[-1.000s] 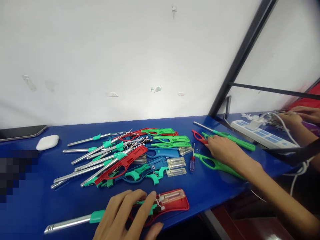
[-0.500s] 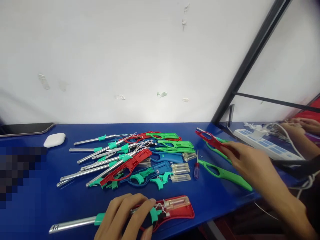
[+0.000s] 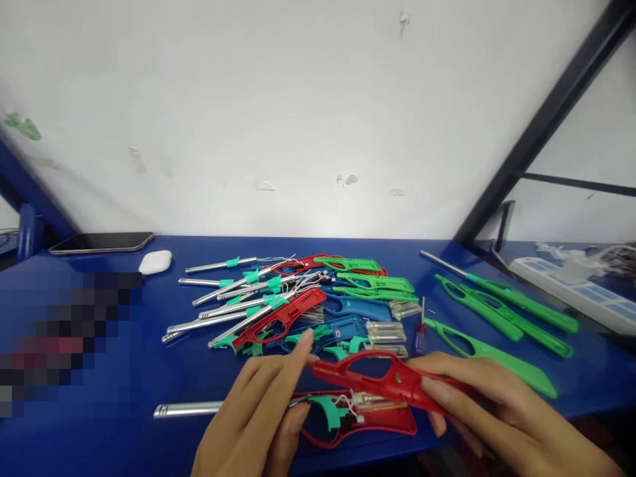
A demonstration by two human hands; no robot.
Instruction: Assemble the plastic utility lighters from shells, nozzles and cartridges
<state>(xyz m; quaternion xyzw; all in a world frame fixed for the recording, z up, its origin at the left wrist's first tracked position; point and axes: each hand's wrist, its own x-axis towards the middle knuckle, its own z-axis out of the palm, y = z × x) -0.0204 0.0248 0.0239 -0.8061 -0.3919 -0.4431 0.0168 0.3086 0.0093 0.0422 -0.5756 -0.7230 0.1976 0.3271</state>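
Between thumb and fingers of my right hand (image 3: 477, 404) is a red lighter shell half (image 3: 382, 377), raised and tilted above the table. Below it lies an open gas lighter (image 3: 368, 427) with a red lower shell, a green trigger, white wires, a clear fuel tank and a metal barrel (image 3: 189, 409). My left hand (image 3: 253, 411) is closed around the middle of this lighter, thumb and fingers at the barrel's inner end. Its index finger points up beside the shell half's narrow end. The fingers hide part of the lighter's middle.
Behind my hands lies a pile of lighter parts: metal barrels (image 3: 218, 313), red, blue and green shells, and clear fuel tanks (image 3: 386, 331). A screwdriver (image 3: 420, 338) and several green shells (image 3: 501, 364) lie at right, near a power strip (image 3: 571, 285). A phone (image 3: 102, 242) and white case (image 3: 156, 262) are at left.
My right hand has brought the red shell half from the right side to above the open lighter. My left hand stays on that lighter. The view has shifted left.
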